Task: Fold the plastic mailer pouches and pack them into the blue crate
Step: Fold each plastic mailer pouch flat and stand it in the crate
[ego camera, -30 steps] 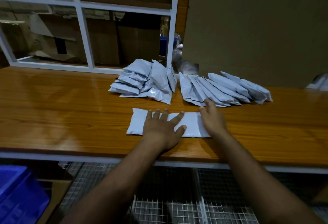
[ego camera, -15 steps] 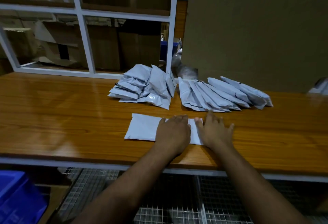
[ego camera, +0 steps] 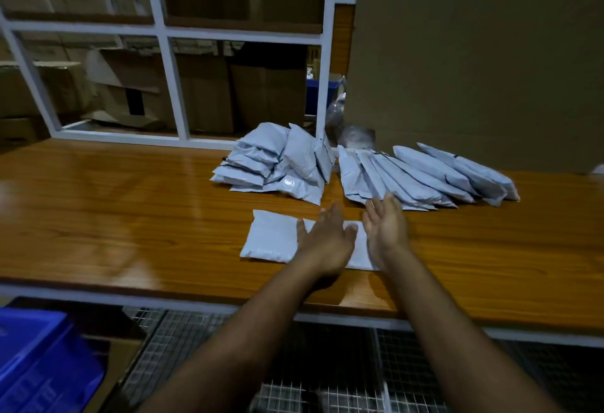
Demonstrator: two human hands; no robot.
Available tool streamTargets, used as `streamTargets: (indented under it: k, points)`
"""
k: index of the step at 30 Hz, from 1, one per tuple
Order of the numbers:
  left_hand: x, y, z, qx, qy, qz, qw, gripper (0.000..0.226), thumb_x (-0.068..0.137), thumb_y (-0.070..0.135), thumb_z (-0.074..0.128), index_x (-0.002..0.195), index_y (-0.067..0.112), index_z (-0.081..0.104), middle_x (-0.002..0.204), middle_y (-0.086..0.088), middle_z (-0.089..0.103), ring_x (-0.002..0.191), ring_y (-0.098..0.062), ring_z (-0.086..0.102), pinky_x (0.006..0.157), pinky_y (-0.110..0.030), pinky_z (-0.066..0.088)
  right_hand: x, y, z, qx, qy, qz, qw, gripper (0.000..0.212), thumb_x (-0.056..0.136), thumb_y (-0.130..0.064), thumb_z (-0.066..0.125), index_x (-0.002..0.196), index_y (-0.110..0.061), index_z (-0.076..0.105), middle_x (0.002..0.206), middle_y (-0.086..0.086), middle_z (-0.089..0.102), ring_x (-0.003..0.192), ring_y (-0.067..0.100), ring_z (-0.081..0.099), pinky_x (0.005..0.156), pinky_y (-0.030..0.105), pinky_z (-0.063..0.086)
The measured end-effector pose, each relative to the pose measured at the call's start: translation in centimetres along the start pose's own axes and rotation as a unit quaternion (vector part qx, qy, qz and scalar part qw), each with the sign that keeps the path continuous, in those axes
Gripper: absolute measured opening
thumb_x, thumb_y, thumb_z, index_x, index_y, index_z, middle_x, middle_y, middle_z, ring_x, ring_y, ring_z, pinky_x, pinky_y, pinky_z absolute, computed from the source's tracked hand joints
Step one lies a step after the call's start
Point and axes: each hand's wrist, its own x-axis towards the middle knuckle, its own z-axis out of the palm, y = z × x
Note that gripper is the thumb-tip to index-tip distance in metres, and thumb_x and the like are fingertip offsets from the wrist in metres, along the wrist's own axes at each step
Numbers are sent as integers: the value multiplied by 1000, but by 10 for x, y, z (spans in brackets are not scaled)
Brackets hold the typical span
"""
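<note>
The blue crate (ego camera: 42, 363) sits low at the far left, below the desk (ego camera: 130, 216) edge and well apart from the work, so each finished piece will have to travel down and across to it.

On the desk, near its front edge, one pale plastic mailer pouch (ego camera: 271, 236) lies flat with its long side running left to right. It looks thin, light and slightly puffed with air, a soft film that should bend easily but will likely spring open again unless the crease is pressed. The glossy skin and the polished wood suggest it may slide when pushed, so pinning one part while moving the other seems wise.

The left hand (ego camera: 327, 239) lies palm down on the middle of the pouch, fingers straight and pressing, gripping nothing. Just beside it the right hand (ego camera: 385, 229) is open too, tilted on its edge with the palm facing left, at the pouch's right end; whether it touches the film there I cannot tell. That right end is the natural place to take hold, lifting it over the line the left hand holds down.

Behind, a loose heap of pouches (ego camera: 274, 167) leans against the white frame (ego camera: 322, 85), and to its right a fanned row of pouches (ego camera: 425, 174) lies overlapping in front of a large cardboard sheet (ego camera: 474, 53).
</note>
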Motion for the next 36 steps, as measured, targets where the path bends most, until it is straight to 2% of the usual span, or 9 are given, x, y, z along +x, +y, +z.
streamTargets:
  k: [4,6,8,12,18,24,30,31,36]
  points:
    - [-7,-15,-31,-322,57,-46,944,67,102,29,44,160,33,12,166,0,21,133,-18,47,111,-38,38,0,3,-1,-319,-65,-105,940,56,105,-44,35,157,-28,21,154,-4,37,141,16,35,112,34,30]
    - [-16,-29,-43,-225,77,-35,971,63,104,24,43,161,30,16,161,-1,32,112,-7,54,90,-24,40,-2,6,1,-459,-117,-144,869,53,108,-32,33,159,-24,20,156,-3,36,140,17,36,109,32,29]
    - [-20,-43,-52,-122,101,-19,987,60,106,26,41,161,27,18,160,-4,36,130,-19,49,92,-24,35,-5,10,5,-593,-160,-163,772,54,109,-33,30,159,-18,19,163,6,27,147,24,29,115,35,25]
    - [-24,-54,-61,-50,92,-7,995,57,107,26,41,160,26,20,142,-16,55,122,-28,54,84,-28,39,-8,18,15,-729,-188,-203,626,54,108,-38,21,156,-14,28,161,10,32,149,24,27,122,42,17]
    - [-26,-64,-69,103,45,-16,993,52,110,34,33,159,21,25,165,-4,25,153,-20,18,120,-36,21,-19,18,30,-851,-121,-160,486,60,106,-44,9,160,-17,13,168,2,7,155,22,6,121,59,-1]
    - [-36,-72,-51,234,92,27,968,54,109,42,19,160,25,20,166,6,22,154,-15,11,126,-41,7,-24,16,25,-812,-131,-225,523,55,108,-37,18,155,-10,28,164,9,23,153,24,15,123,47,12]
    - [-30,-76,-46,233,74,13,970,58,109,43,14,162,21,5,169,2,6,155,-17,4,126,-39,6,-21,6,48,-631,-137,-148,749,44,109,-34,27,138,-17,55,146,11,53,131,30,48,105,36,36]
    - [-31,-76,-45,224,74,12,972,59,109,43,15,162,19,3,169,1,4,155,-17,2,125,-37,6,-22,6,52,-639,-133,-122,748,47,108,-39,24,137,-21,56,146,10,53,130,30,49,104,38,36]
    - [-35,-88,-57,29,76,4,997,54,110,41,26,160,22,22,166,3,19,153,-13,13,121,-28,12,-21,32,59,-783,-151,-139,587,60,104,-52,7,157,-28,20,167,3,14,153,24,15,120,55,11]
